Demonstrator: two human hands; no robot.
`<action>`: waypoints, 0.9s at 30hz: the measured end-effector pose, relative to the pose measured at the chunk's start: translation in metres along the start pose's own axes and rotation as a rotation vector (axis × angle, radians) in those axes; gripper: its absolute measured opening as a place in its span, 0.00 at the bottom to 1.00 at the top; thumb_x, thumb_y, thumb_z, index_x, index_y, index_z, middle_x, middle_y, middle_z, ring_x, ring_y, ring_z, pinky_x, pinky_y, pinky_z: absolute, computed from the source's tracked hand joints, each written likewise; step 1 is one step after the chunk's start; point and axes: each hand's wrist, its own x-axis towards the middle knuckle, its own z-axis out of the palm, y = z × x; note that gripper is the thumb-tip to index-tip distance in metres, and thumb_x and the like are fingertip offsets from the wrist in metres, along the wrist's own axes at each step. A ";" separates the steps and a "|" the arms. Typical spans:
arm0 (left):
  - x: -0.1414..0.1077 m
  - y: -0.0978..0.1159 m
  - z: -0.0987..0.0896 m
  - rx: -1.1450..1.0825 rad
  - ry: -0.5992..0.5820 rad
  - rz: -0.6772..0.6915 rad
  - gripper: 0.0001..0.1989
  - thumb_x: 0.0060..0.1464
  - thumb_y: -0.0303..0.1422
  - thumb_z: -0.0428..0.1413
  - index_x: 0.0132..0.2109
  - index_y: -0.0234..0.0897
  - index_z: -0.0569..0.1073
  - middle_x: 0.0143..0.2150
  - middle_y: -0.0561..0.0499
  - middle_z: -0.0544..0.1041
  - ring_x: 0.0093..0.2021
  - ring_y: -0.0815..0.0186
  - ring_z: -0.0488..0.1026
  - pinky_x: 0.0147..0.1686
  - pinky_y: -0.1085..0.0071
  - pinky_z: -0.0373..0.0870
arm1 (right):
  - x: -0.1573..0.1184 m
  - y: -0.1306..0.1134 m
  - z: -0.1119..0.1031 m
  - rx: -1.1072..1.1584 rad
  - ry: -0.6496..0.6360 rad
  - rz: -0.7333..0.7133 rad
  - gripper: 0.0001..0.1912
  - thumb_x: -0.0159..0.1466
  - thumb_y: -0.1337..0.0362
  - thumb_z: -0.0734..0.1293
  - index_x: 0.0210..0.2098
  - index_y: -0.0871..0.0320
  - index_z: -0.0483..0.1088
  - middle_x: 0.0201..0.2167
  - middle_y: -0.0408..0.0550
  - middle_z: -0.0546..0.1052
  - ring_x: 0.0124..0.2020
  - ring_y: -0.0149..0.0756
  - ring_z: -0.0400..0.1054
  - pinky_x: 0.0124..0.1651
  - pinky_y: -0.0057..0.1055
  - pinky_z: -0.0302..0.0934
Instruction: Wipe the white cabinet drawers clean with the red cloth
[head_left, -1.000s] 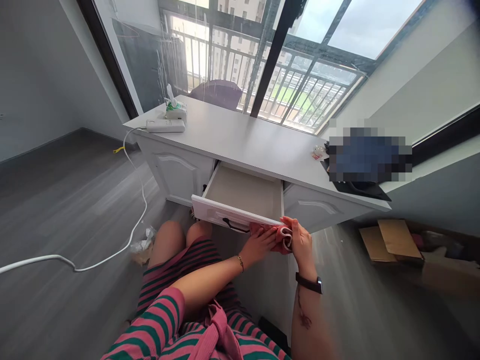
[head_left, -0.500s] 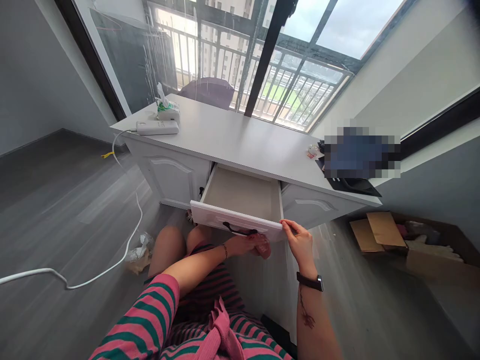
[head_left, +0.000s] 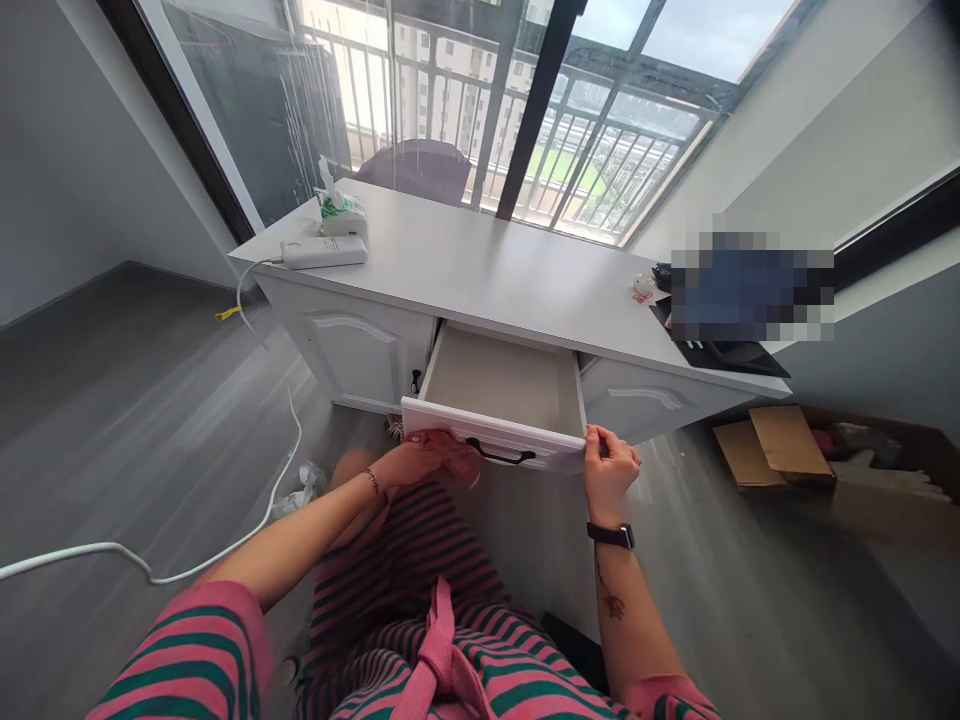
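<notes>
A white drawer (head_left: 559, 450) stands pulled out from the desk, its inside bare and pale. On its front panel is a black handle (head_left: 501, 457). My left hand (head_left: 416, 455) is closed on a pink cloth (head_left: 461, 462), held against the left part of the panel, left of the handle. The fingers are partly hidden by the cloth. At the panel's top right corner, my right hand (head_left: 611, 465) grips the edge with its fingertips. A dark wristband sits on the right wrist.
On the white desktop (head_left: 480, 265) are a tissue pack (head_left: 343, 214), a power strip (head_left: 324, 252) and, at right, a small figurine (head_left: 643, 287) beside a blurred-out dark object. Its white cable (head_left: 298, 440) trails over the floor. An opened cardboard box (head_left: 791, 440) stands at right.
My left hand has slid the pink cloth leftward along the drawer front, from right of the handle to its left. My right hand stays at the corner, and the view has shifted slightly.
</notes>
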 end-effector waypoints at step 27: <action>0.086 0.105 -0.026 0.152 0.116 0.057 0.27 0.56 0.24 0.46 0.62 0.42 0.64 0.68 0.53 0.58 0.69 0.69 0.46 0.65 0.62 0.45 | -0.001 0.003 -0.005 -0.010 -0.044 -0.063 0.29 0.66 0.45 0.53 0.33 0.59 0.76 0.29 0.53 0.78 0.33 0.41 0.68 0.48 0.40 0.54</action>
